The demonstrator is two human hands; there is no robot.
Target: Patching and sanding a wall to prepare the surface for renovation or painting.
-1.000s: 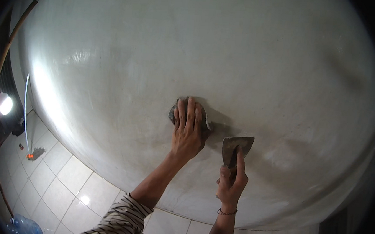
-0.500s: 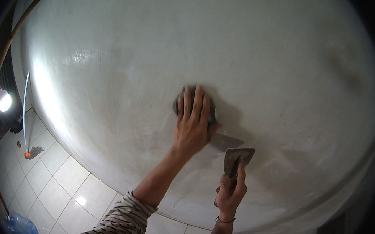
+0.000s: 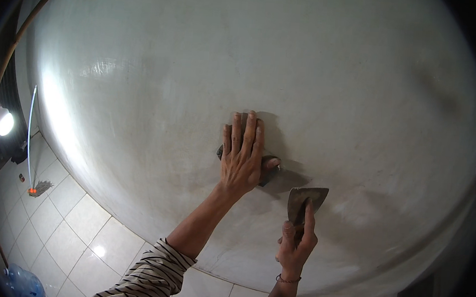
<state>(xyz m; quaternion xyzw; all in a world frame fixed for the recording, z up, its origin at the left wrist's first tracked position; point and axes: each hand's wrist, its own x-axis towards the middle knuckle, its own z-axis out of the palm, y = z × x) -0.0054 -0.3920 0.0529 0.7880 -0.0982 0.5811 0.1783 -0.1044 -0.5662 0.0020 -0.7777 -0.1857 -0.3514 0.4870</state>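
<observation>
My left hand lies with its fingers stretched over a dark pad, pressing it against the pale grey wall. The pad's edges show beside the fingers and below the thumb; most of it is covered, and whether it is cloth or a sanding pad I cannot tell. Lower and to the right, my right hand grips a putty knife. Its wide, stained blade points up, with my index finger laid along it and the thumb at the handle. The blade appears close to the wall; contact cannot be told.
Whitish tiles cover the floor along the wall's foot. At the left stand a lit lamp, a brown pole and a mop with a pale thin handle. A blue clear plastic bottle lies at lower left.
My left hand and the dark pad have shifted slightly down on the wall, the thumb now showing over the pad's edge. The putty knife in my right hand has moved slightly right.
</observation>
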